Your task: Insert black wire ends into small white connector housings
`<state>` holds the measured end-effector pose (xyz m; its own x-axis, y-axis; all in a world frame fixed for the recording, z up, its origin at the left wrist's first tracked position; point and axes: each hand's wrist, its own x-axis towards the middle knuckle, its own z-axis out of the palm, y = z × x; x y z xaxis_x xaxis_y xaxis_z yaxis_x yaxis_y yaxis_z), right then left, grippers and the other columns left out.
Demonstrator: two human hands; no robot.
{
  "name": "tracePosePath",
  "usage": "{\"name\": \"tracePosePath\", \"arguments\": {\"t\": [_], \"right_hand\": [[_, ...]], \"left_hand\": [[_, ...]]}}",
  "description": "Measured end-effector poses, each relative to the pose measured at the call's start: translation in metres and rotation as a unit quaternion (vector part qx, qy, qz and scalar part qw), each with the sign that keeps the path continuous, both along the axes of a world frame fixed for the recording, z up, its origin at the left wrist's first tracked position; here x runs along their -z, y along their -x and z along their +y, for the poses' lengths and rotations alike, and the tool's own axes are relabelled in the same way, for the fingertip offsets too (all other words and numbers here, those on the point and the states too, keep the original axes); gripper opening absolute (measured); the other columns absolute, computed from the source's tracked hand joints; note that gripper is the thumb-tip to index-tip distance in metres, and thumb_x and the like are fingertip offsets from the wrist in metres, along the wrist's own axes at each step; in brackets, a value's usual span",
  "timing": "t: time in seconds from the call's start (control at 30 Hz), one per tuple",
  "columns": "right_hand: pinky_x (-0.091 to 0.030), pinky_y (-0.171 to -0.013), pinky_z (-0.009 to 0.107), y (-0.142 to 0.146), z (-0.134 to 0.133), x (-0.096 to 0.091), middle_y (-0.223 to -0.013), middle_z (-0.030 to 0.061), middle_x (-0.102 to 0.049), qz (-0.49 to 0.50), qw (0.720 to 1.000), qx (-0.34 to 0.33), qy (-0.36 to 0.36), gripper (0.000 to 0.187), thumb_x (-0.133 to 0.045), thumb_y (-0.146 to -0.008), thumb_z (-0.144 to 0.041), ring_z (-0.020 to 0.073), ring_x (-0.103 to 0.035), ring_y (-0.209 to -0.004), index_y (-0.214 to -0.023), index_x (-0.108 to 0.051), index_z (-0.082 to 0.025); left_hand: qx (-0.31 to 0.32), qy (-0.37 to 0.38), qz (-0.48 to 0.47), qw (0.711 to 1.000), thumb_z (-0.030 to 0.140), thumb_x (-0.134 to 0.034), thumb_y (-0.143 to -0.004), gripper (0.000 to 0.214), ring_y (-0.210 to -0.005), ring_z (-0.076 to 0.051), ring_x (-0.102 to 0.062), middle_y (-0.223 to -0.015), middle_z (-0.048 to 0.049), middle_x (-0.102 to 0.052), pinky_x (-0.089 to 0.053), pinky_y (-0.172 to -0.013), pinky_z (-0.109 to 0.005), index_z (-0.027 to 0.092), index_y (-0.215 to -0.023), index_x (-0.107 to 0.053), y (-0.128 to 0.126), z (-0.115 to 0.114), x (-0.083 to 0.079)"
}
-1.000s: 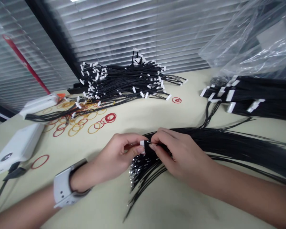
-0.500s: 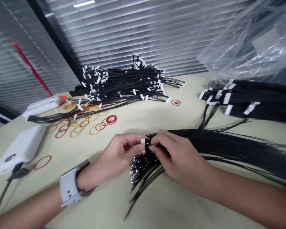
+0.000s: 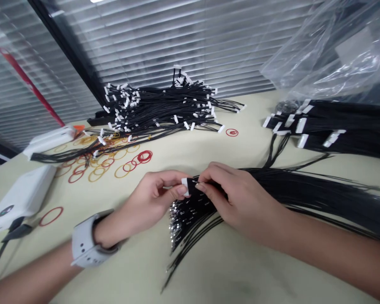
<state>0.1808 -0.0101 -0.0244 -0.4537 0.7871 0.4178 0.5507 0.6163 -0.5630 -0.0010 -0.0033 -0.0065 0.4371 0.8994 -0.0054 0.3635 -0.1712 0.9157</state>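
Between the thumb and fingers of my left hand (image 3: 155, 196) is a small white connector (image 3: 185, 185). My right hand (image 3: 237, 196) pinches the tip of a thin black wire (image 3: 194, 181) with a shiny metal terminal, just right of the connector. Whether wires sit inside the connector I cannot tell. Under both hands lies a thick bundle of black wires (image 3: 285, 190), its metal-tipped ends (image 3: 175, 223) fanned out below my left fingers. Several strands (image 3: 190, 240) splay toward the front of the table. A grey watch band (image 3: 87, 240) circles my left wrist.
A heap of black cables with white connectors (image 3: 167, 105) lies at the back. Red and yellow rubber bands (image 3: 96, 173) are scattered left, near a white power bank (image 3: 23, 196) with a cable. More connector-ended bundles (image 3: 351, 122) and a clear plastic bag (image 3: 332, 55) are at right.
The view has shifted slightly. My right fingertips with the wire have drawn a little away from the connector, leaving a wider gap; my left hand keeps its hold.
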Motion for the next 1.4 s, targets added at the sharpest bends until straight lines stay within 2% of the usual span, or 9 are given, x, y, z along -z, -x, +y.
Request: {"name": "tracePosePath", "arguments": {"t": [0.2,0.4,0.5,0.7,0.8,0.93,1.13,1.4], "right_hand": [[-0.035,-0.054,0.021,-0.004,0.005,-0.002,-0.072,-0.0006,-0.054,0.001,1.0,0.001,0.001,0.011,-0.044,-0.084,-0.015,0.0085,-0.047,-0.061,-0.075,-0.05,-0.016],[-0.038,-0.055,0.023,-0.013,0.001,-0.013,-0.069,-0.0012,-0.054,0.056,0.988,0.114,-0.087,0.011,-0.044,-0.086,-0.022,0.0103,-0.05,-0.061,-0.082,-0.054,-0.021],[-0.041,-0.059,0.024,-0.013,-0.003,-0.013,-0.073,0.0,-0.054,0.046,0.99,0.092,-0.098,0.012,-0.045,-0.086,-0.02,0.0105,-0.052,-0.065,-0.084,-0.056,-0.021],[-0.043,-0.062,0.024,-0.005,-0.008,0.003,-0.089,0.0034,-0.051,-0.021,0.999,-0.023,-0.028,0.027,-0.038,-0.081,-0.002,0.0096,-0.053,-0.068,-0.097,-0.054,-0.017],[-0.043,-0.06,0.025,-0.004,-0.007,0.004,-0.084,0.0013,-0.053,-0.032,0.999,0.004,-0.024,0.023,-0.041,-0.08,-0.004,0.0104,-0.054,-0.066,-0.092,-0.054,-0.018],[-0.041,-0.055,0.021,-0.004,-0.005,0.0,-0.077,-0.0035,-0.057,0.015,0.999,0.05,0.001,0.015,-0.047,-0.08,-0.009,0.0086,-0.055,-0.064,-0.088,-0.05,-0.021],[-0.041,-0.054,0.019,-0.003,-0.006,-0.001,-0.074,-0.0054,-0.06,0.033,0.997,0.063,0.032,0.02,-0.05,-0.078,-0.01,0.008,-0.056,-0.062,-0.093,-0.047,-0.023],[-0.039,-0.051,0.019,-0.002,-0.006,-0.002,-0.07,-0.007,-0.059,0.031,0.996,0.071,0.037,0.014,-0.049,-0.077,-0.012,0.0074,-0.055,-0.06,-0.085,-0.045,-0.023]], "left_hand": [[-0.006,0.022,-0.005,1.0,0.021,-0.055,-0.08,0.013,-0.064,-0.011,-0.056,-0.069,-0.0008,-0.063,-0.047,-0.06,-0.02,0.014,-0.087,-0.063,0.001,0.003,0.0],[-0.019,0.056,-0.032,0.998,0.022,-0.055,-0.08,0.01,-0.067,-0.01,-0.057,-0.072,0.0004,-0.062,-0.048,-0.064,-0.02,0.016,-0.082,-0.063,0.002,0.003,0.0],[-0.012,0.078,-0.037,0.996,0.02,-0.055,-0.08,0.009,-0.066,-0.009,-0.056,-0.07,0.0013,-0.061,-0.047,-0.063,-0.018,0.017,-0.08,-0.063,0.0,0.003,0.0],[-0.005,0.094,-0.056,0.994,0.018,-0.054,-0.081,0.011,-0.067,-0.008,-0.056,-0.072,0.0005,-0.061,-0.047,-0.063,-0.017,0.015,-0.084,-0.064,0.0,0.004,0.0],[-0.007,0.099,-0.055,0.994,0.018,-0.054,-0.081,0.011,-0.067,-0.009,-0.056,-0.073,0.0002,-0.061,-0.047,-0.062,-0.017,0.017,-0.083,-0.065,0.001,0.004,0.001],[-0.01,0.1,-0.048,0.994,0.02,-0.055,-0.081,0.011,-0.068,-0.009,-0.056,-0.074,0.0004,-0.062,-0.046,-0.063,-0.016,0.019,-0.084,-0.066,0.001,0.003,0.001],[-0.008,0.071,-0.031,0.997,0.021,-0.057,-0.079,0.014,-0.065,-0.009,-0.055,-0.069,0.0015,-0.062,-0.045,-0.06,-0.018,0.021,-0.088,-0.068,0.0,0.003,0.0],[-0.008,0.065,-0.026,0.998,0.018,-0.056,-0.079,0.014,-0.063,-0.01,-0.053,-0.069,0.0011,-0.062,-0.044,-0.059,-0.018,0.021,-0.084,-0.069,-0.003,0.0,-0.002]]}}
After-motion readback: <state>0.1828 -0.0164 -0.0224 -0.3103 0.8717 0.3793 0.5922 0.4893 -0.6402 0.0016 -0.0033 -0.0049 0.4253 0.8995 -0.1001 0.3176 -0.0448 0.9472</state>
